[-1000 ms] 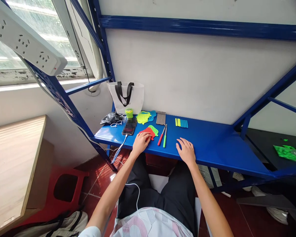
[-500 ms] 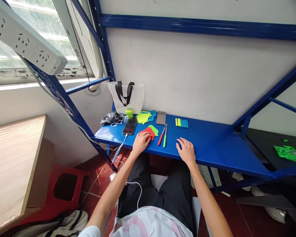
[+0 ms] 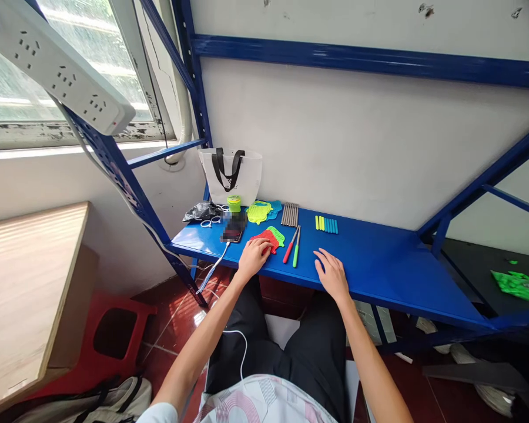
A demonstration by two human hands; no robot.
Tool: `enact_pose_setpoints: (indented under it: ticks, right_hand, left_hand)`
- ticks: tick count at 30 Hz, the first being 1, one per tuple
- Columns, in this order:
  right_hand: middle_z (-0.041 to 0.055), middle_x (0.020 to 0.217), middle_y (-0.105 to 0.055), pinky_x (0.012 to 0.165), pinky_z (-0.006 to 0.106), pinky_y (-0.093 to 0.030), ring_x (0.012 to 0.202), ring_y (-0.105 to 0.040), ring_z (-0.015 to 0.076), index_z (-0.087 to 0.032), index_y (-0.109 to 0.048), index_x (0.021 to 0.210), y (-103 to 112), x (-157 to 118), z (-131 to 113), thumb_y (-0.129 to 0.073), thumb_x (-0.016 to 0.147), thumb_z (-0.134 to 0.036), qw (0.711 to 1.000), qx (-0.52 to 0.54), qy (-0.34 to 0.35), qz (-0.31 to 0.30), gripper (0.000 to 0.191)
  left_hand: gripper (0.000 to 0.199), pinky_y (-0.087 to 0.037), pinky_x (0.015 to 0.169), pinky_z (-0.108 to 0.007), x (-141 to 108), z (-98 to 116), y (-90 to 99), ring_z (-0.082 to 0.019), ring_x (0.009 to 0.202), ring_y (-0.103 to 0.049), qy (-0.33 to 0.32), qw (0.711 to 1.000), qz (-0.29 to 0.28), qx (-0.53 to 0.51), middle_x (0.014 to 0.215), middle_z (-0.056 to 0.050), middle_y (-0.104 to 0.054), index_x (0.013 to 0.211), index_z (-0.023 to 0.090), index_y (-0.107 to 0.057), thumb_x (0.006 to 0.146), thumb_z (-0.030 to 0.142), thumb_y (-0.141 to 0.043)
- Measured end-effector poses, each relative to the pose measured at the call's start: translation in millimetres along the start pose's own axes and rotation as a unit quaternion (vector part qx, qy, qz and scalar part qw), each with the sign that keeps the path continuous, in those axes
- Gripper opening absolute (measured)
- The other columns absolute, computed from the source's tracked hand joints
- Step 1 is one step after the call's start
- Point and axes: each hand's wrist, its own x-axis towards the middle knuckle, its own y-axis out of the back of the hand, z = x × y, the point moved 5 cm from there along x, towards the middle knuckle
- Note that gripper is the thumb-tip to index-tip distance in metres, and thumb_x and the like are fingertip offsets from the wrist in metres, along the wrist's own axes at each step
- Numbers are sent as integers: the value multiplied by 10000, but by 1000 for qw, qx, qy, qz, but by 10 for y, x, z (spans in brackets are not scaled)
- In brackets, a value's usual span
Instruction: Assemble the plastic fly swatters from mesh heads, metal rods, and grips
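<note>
My left hand [image 3: 253, 260] lies on the blue steel shelf [image 3: 379, 264], its fingertips over the near edge of a red plastic mesh pad [image 3: 264, 239]. A green mesh pad [image 3: 275, 235] sits partly under the red one. My right hand [image 3: 332, 274] rests flat on the bare shelf and holds nothing. The nearest things to it are a green-handled tool [image 3: 295, 254] and a red-handled tool [image 3: 290, 248]. Farther back lie a yellow-green pad [image 3: 259, 213], a blue pad [image 3: 273, 208], a bundle of grey metal rods [image 3: 290, 214] and a row of yellow and teal sticks [image 3: 326, 225].
A phone [image 3: 233, 234] on a cable, scissors [image 3: 208, 223], a black plastic bag [image 3: 201, 211], a green-lidded jar [image 3: 234, 203] and a white tote bag [image 3: 230, 176] crowd the shelf's left end. A power strip [image 3: 57, 73] hangs upper left, above a wooden table [image 3: 26, 282].
The view has tilted up slightly, so the shelf sits lower in the picture. Both hands stay in nearly the same place, and nothing on the shelf has moved.
</note>
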Motion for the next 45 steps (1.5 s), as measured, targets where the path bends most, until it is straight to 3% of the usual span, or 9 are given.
enact_pose_setpoints:
  ticks: [3, 7, 11, 15, 22, 27, 34, 39, 45]
  right_hand:
    - [59, 1745, -514, 1283, 537, -426, 1582, -518, 306, -314, -608, 1631, -32, 18, -297, -326, 1188, -508, 997, 28, 60, -40, 560]
    - [-12, 1830, -352, 1373, 625, -272, 1699, -333, 308, -430, -404, 1755, -147, 2, -666, -339, 1194, -544, 986, -6, 134, -102, 577]
    - [-19, 1797, -423, 1369, 659, -275, 1673, -388, 310, -450, -478, 1711, -212, -16, -700, -345, 1193, -572, 983, -11, 134, -128, 548]
    - [57, 1694, -578, 1337, 595, -375, 1566, -543, 296, -358, -623, 1619, -156, -6, -597, -325, 1198, -556, 993, 21, 88, -77, 552]
    - [17, 1762, -490, 1309, 601, -379, 1611, -480, 295, -421, -559, 1653, -153, -25, -739, -335, 1201, -497, 988, -18, 137, -71, 509]
    - [106, 1521, -713, 1285, 588, -377, 1472, -606, 319, -292, -737, 1363, -151, -39, -711, -359, 1192, -490, 995, -4, 99, 1, 460]
    - [195, 1419, -709, 1081, 514, -502, 1372, -629, 371, -241, -669, 1074, -183, -4, -591, -444, 1143, -503, 995, -50, -3, 87, 352]
    - [181, 1431, -706, 1009, 471, -495, 1310, -645, 349, -237, -660, 968, -199, 38, -502, -419, 1130, -405, 993, -59, -41, 98, 335]
    - [170, 1178, -789, 898, 444, -460, 1101, -656, 350, -242, -706, 975, 49, 15, -313, -377, 1156, -498, 984, -19, -71, 163, 455]
  left_hand:
    - [306, -459, 1203, -514, -1, -15, -7, -325, 1425, -620, 7, 1000, 14, 20, 1478, -105, -715, 1267, 283, -797, 1131, 344, -530]
    - [381, -394, 1275, -553, -5, -61, -72, -359, 1562, -498, 20, 999, 14, 39, 1659, -128, -581, 1432, 272, -719, 1130, 399, -525]
    - [489, -331, 1305, -624, -11, -124, -137, -419, 1602, -437, 52, 998, 4, 45, 1723, -169, -510, 1501, 240, -672, 1108, 509, -563]
    - [561, -325, 1305, -621, -20, -123, -126, -423, 1596, -441, 62, 997, 23, 37, 1720, -184, -510, 1530, 239, -639, 1087, 579, -582]
    - [652, -287, 1303, -653, -37, -142, -124, -440, 1561, -476, 103, 993, 42, 48, 1638, -232, -583, 1571, 198, -571, 1055, 590, -645]
    - [584, -376, 1242, -587, -13, -171, -77, -395, 1397, -610, 84, 995, 52, 21, 1457, -178, -699, 1478, 228, -613, 1027, 586, -713]
    - [715, -546, 1088, -496, 25, -268, -12, -370, 1295, -669, 106, 986, 63, -113, 1439, -122, -622, 1488, 294, -637, 871, 528, -913]
    - [633, -560, 1136, -497, 68, -375, 145, -336, 1308, -680, 68, 952, 92, -283, 1382, -111, -654, 1471, 281, -665, 911, 488, -875]
    - [804, -653, 1039, -522, 76, -587, 145, -345, 1264, -745, 157, 850, 123, -488, 1412, -141, -738, 1511, 244, -608, 826, 500, -944]
